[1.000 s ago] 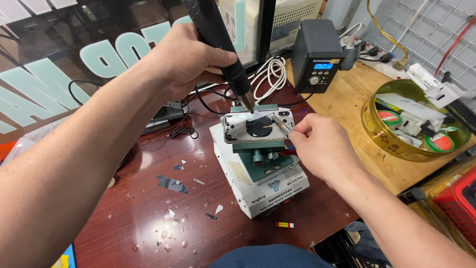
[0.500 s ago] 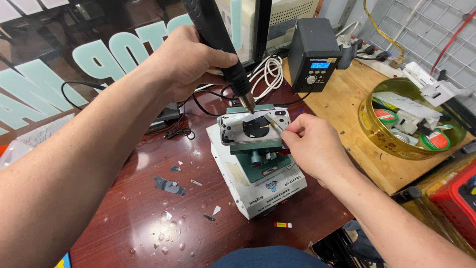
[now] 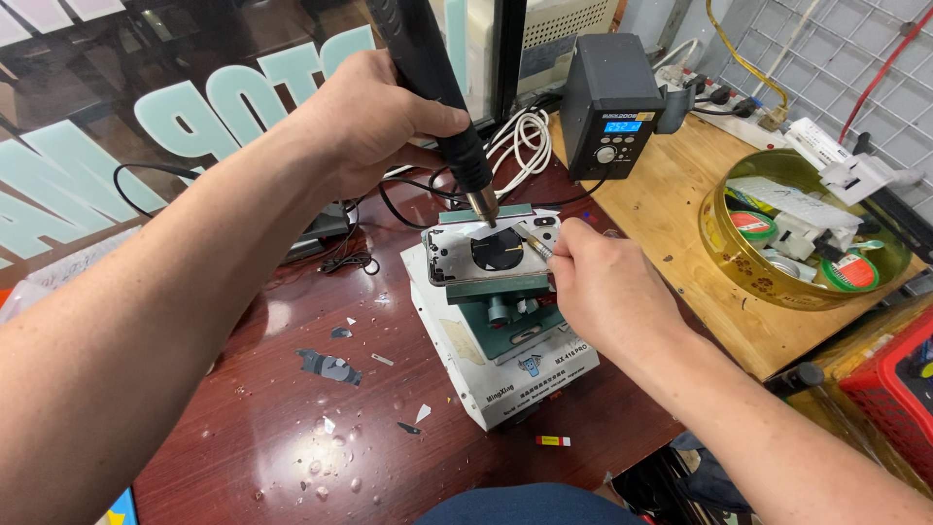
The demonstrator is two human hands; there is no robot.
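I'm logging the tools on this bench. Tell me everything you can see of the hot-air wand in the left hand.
The hot-air wand is a long black handle, plastic by its look, ending in a narrow metal nozzle. The left hand grips it mid-length. It tilts down to the right, its tip just above the phone back clamped on the white fixture; contact cannot be told. Its upper end runs out of view.

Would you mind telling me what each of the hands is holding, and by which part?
The left hand grips the black hot-air wand around its handle, nozzle down. The right hand pinches a thin metal tool near its rear end, tip over the phone back.
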